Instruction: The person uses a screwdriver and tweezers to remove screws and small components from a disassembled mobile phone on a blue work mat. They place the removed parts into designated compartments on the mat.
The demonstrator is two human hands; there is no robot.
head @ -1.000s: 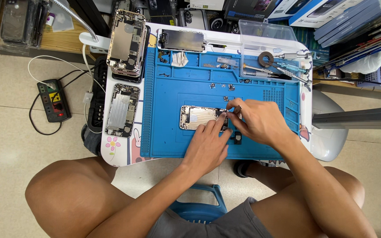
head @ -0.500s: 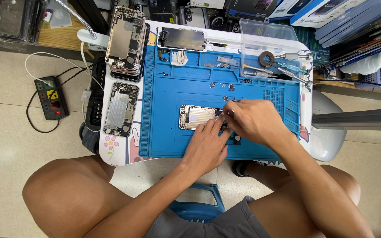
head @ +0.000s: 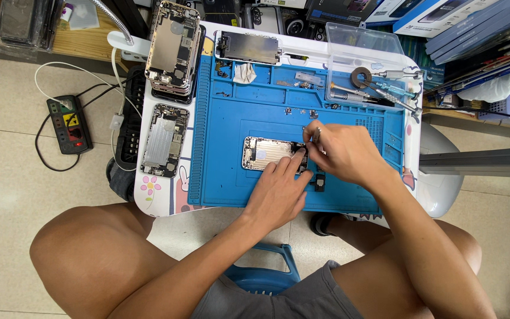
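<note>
head view: blue work mat [head: 255,112] on a small white table [head: 160,201] over tiled floor [head: 7,177]. open phone housing [head: 270,152] at mat centre — left hand [head: 278,192] pressing fingertips on its right end, right hand [head: 343,152] pinching thin tweezers [head: 316,133] just above. tweezer tips hidden behind fingers. stacked phone housings [head: 172,50] at far left, screwdrivers [head: 379,88] far right, power strip [head: 69,124] on floor.

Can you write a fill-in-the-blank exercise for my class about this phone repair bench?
1. The opened phone under the hands lies on a mat coloured ____.
2. The left hand presses on the phone with its ____.
3. The right hand pinches a thin metal ____.
4. The power strip lies on the ____.

Missing words: blue; fingertips; tool; floor
</note>
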